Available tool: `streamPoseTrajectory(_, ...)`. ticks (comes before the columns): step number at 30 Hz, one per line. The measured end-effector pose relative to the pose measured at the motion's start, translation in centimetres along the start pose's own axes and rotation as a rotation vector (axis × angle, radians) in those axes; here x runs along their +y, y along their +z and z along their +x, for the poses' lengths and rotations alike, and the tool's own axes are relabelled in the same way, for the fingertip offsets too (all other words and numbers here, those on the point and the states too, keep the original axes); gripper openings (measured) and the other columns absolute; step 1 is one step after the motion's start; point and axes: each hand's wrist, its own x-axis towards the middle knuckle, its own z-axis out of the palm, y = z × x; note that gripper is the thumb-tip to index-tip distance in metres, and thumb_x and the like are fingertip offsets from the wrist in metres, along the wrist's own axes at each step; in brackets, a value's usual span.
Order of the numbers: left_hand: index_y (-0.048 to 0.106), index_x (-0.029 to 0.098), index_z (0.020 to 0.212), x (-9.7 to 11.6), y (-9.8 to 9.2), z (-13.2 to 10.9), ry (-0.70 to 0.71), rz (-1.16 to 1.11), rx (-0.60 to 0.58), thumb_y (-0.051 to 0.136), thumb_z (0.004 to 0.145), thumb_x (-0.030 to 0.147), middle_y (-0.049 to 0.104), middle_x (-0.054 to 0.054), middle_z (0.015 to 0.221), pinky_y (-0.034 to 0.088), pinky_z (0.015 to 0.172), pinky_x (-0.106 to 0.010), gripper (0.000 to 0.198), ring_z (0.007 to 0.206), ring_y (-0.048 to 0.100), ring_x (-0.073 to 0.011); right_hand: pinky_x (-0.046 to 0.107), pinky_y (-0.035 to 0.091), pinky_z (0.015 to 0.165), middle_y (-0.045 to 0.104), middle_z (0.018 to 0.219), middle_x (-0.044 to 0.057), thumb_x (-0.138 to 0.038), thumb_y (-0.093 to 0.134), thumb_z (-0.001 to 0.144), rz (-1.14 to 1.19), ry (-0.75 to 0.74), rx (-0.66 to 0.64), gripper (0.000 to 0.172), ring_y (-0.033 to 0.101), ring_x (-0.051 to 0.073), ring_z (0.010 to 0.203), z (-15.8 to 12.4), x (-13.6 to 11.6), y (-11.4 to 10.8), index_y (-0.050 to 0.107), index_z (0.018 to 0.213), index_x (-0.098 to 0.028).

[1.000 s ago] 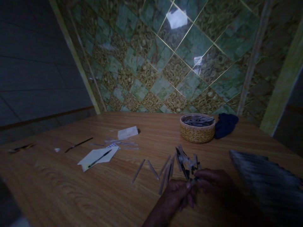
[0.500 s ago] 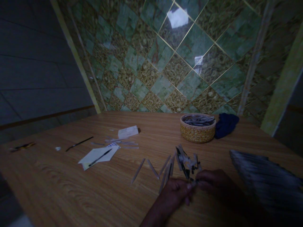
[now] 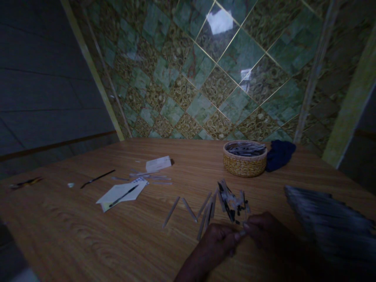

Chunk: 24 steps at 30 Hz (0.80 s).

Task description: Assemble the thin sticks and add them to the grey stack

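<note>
My left hand (image 3: pixel 219 243) is closed, thumb and fingers pinching a small pale piece (image 3: pixel 242 232) whose kind I cannot make out. Facing it, my right hand (image 3: pixel 263 231) has its fingertips closed at the other end of that piece. Dim light and the fingers hide most of it. Just beyond the hands lies a heap of small black and clear parts (image 3: pixel 232 201). Several slim greyish sticks, like pen barrels (image 3: pixel 205 219), lie left of the heap, close to my left hand.
A woven basket (image 3: pixel 245 166) full of similar sticks stands at the back, beside a dark blue cloth (image 3: pixel 280 154). Many dark sticks lie in a row (image 3: pixel 331 223) at right. Leftward are a white box (image 3: pixel 158 163), paper (image 3: pixel 117 194) with a pen (image 3: pixel 125 195), and a black rod (image 3: pixel 98 178).
Both hands have shifted very slightly toward me and stay fingertip to fingertip around the small pale piece. The things on the table look unmoved.
</note>
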Motion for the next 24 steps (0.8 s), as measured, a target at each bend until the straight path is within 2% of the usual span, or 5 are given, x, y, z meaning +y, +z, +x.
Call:
streamPoseTrajectory(3,0.057,0.012,0.056,-0.2,-0.1,0.1,-0.004,-0.003,0.016,0.045,0.082,0.055,0.048,0.002,0.049,0.029,0.048,-0.021,0.052,0.046,0.039,-0.0079,0.021,0.034,0.049,0.048,0.05,-0.003,-0.039,0.038,0.083,0.081,0.01,0.011,0.037,0.046,0.01,0.048,0.3,0.5,-0.2,0.046,0.053,-0.019)
streamPoseTrajectory(7,0.056,0.012,0.056,-0.2,-0.1,0.1,-0.006,-0.013,0.029,0.044,0.082,0.056,0.046,0.002,0.049,0.028,0.047,-0.021,0.052,0.046,0.038,-0.0073,0.02,0.031,0.047,0.048,0.056,-0.004,-0.034,0.05,0.074,0.208,-0.014,0.026,0.017,0.044,0.01,0.051,0.4,1.3,-0.5,0.055,0.073,-0.018)
streamPoseTrajectory(13,0.056,0.013,0.056,0.0,0.0,0.1,-0.041,0.048,0.02,0.045,0.08,0.057,0.046,0.002,0.049,0.028,0.047,-0.021,0.051,0.047,0.039,-0.008,0.022,0.033,0.046,0.049,0.051,-0.002,-0.038,0.043,0.079,0.104,-0.031,0.018,0.029,0.046,0.011,0.047,0.4,1.3,0.3,0.048,0.058,-0.019)
streamPoseTrajectory(17,0.056,0.013,0.057,-0.1,0.0,0.1,-0.012,0.038,0.013,0.042,0.081,0.058,0.046,0.002,0.05,0.029,0.048,-0.021,0.053,0.048,0.04,-0.0084,0.023,0.031,0.044,0.046,0.046,-0.002,-0.04,0.039,0.081,0.105,0.045,0.056,0.036,0.042,0.01,0.042,0.5,0.9,0.5,0.043,0.051,-0.021)
streamPoseTrajectory(24,0.055,0.013,0.055,0.4,0.0,0.1,-0.038,0.033,0.044,0.043,0.08,0.059,0.044,0.003,0.048,0.028,0.047,-0.021,0.054,0.046,0.037,-0.0076,0.021,0.034,0.045,0.049,0.056,-0.004,-0.038,0.052,0.073,0.355,0.056,-0.006,0.019,0.045,0.009,0.047,0.7,2.5,0.2,0.052,0.076,-0.019)
